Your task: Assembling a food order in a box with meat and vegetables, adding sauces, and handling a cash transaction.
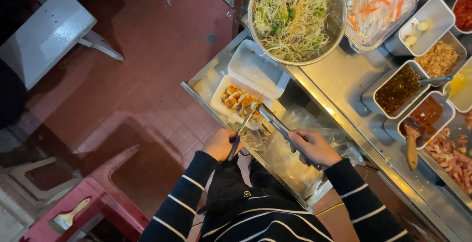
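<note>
the left hand point(222, 143) is closed around the dark handle of scissors point(242, 129), blades angled up toward the white foam box point(244, 82). the right hand point(314, 147) is closed around the shaft of metal tongs point(275, 124), whose tips meet over the fried pieces point(239, 100) lying in the near half of the box; whether the tips pinch a piece cannot be told. the box sits open on the steel tabletop point(334, 82), lid flipped back, just below the big metal bowl of shredded salad point(294, 18). trays of dark sauces point(399, 88) and chopped meat point(450, 154) stand well apart to the right

the fried pieces look light, crisp outside and soft within, likely greasy, so a hard squeeze would crush them; best taken across the middle with the tongs. the foam box is very light and easily dented, likely to slide if pushed
</note>
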